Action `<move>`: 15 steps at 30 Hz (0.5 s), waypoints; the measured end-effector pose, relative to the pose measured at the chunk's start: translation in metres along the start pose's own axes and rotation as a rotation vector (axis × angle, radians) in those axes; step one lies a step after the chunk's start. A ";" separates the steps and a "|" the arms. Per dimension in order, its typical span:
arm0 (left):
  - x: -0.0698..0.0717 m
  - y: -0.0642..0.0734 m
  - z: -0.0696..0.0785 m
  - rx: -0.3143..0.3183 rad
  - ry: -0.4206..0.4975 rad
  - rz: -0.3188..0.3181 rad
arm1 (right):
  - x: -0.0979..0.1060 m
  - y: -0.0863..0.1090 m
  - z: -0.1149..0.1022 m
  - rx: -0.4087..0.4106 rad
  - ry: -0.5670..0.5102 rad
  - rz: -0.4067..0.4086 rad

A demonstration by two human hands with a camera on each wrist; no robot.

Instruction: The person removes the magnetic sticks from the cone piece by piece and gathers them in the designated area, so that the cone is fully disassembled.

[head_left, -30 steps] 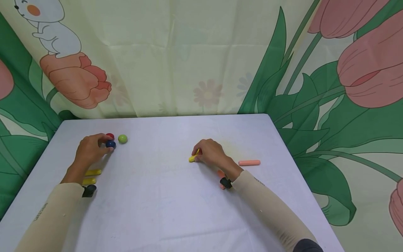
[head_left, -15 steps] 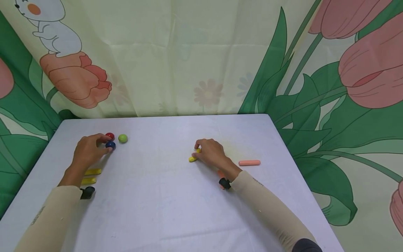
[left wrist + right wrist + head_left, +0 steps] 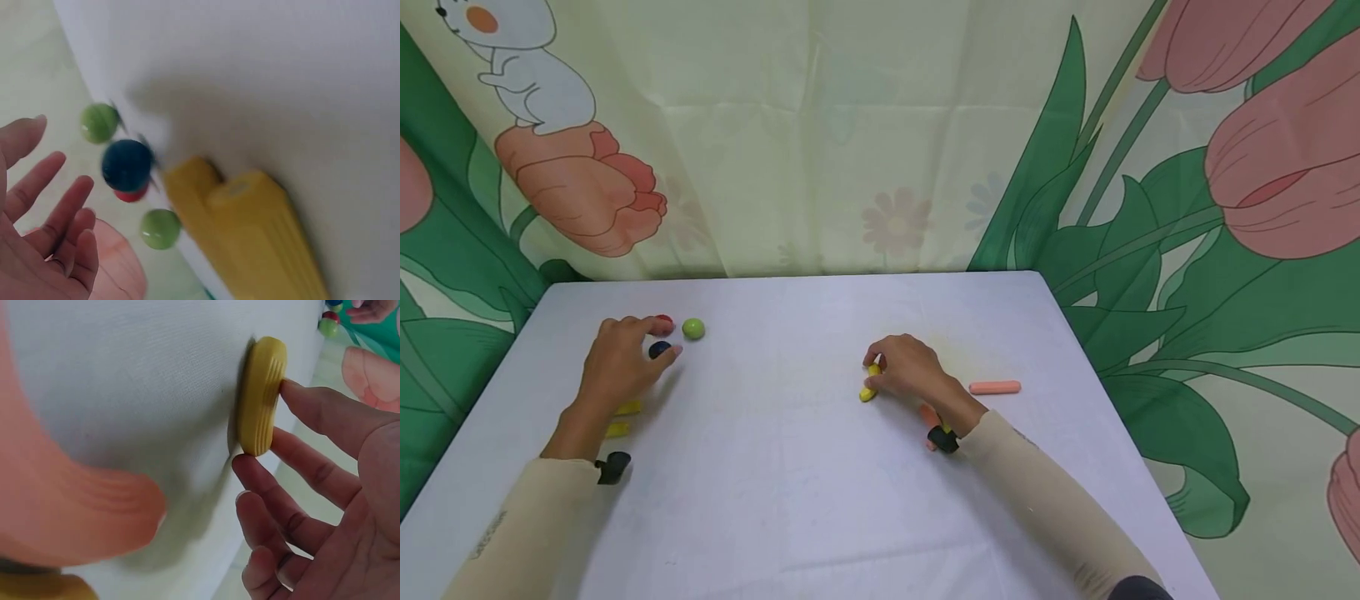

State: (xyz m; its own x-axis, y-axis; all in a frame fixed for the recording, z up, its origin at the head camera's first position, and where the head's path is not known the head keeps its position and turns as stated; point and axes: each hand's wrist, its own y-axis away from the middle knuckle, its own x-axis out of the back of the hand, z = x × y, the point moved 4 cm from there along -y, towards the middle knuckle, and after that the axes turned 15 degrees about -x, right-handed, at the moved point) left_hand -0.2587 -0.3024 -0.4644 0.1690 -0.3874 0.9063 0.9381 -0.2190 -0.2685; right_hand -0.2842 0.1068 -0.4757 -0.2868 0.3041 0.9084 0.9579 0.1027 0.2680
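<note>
My left hand (image 3: 617, 362) hovers around a blue ball (image 3: 659, 350) with thumb and fingers spread apart; its fingers look relaxed in the left wrist view. Just behind the blue ball is a red ball (image 3: 664, 318), partly covered by a finger, and a green ball (image 3: 693, 329) lies to its right. A second green ball (image 3: 159, 229) shows only in the left wrist view. With thumb and forefinger my right hand (image 3: 910, 367) pinches a short yellow piece with ridged ends (image 3: 261, 394), low over the white table.
Two yellow ridged bars (image 3: 628, 407) lie beneath my left wrist. A straight salmon-pink stick (image 3: 995, 387) lies right of my right hand. Under the right wrist a curved salmon-pink piece (image 3: 928, 414) is partly hidden, with another yellow bit (image 3: 47, 589) beside it. A printed curtain stands behind the table (image 3: 760, 500).
My left thumb and fingers have spread away from the blue ball, which sits slightly nearer to me. The right hand has shifted slightly toward me and to the right, turning the yellow piece.
</note>
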 end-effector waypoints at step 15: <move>-0.019 0.008 0.070 -0.235 -0.037 0.045 | 0.001 0.034 0.028 0.028 0.003 -0.002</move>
State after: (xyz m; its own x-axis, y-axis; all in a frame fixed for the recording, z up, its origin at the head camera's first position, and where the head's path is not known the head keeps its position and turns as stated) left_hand -0.2335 -0.2339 -0.4611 0.2236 -0.3692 0.9020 0.8338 -0.4067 -0.3732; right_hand -0.2526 0.1368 -0.4743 -0.2887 0.3012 0.9088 0.9566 0.1296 0.2609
